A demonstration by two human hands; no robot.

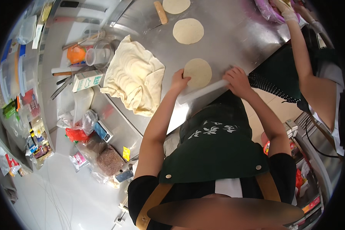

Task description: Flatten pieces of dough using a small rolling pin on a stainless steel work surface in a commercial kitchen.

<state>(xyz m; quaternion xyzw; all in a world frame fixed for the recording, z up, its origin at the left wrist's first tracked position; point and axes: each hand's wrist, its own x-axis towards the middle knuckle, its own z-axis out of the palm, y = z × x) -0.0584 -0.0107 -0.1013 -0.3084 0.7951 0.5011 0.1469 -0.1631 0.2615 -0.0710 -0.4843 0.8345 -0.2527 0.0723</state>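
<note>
On the steel worktop (pixel 218 43) in front of me lies a round flat piece of dough (pixel 199 74). My left hand (pixel 180 81) pinches its left edge between thumb and fingers. A pale rolling pin (pixel 204 91), blurred, lies across the near side of the dough round, and my right hand (pixel 238 80) is on its right end. Farther off are a second dough round (pixel 188 31) and a third (pixel 176 4) at the top edge of the view. To the left, a cream cloth (pixel 135 76) lies rumpled on the worktop; what it may cover is hidden.
Near the third round lies a wooden stick-like piece (pixel 161 13). Clear plastic tubs (pixel 95 56), a carton (pixel 87 80) and bagged goods (pixel 110 161) stand at the left. A co-worker's gloved hand (pixel 287 13) reaches into a lined pink bowl (pixel 268 11) at the upper right.
</note>
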